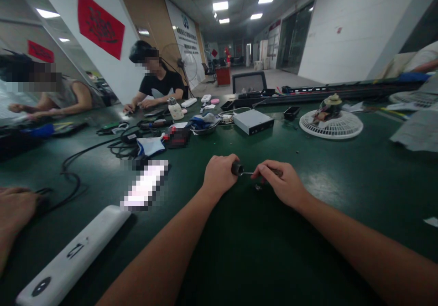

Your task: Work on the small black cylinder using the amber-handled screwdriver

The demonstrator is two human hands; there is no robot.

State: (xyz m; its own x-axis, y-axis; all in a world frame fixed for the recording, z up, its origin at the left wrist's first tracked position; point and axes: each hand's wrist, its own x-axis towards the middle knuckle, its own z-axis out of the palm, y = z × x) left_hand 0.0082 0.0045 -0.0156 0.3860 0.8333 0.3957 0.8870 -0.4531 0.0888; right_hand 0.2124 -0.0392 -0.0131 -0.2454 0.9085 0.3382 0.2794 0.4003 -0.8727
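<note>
My left hand is closed around a small dark cylindrical part, whose hollow round end faces right. In my right hand is a screwdriver, gripped by its brownish handle. Its thin metal shaft points left toward the hollow end; whether the tip touches inside I cannot tell. Below the right fingers, a small shiny piece lies on the green table. A tiny dark bit rests farther to the right.
A long white device and a lit phone lie to the left, near another person's hand. Behind are a grey box, a white fan grille and black cables. Two people sit across the table at left.
</note>
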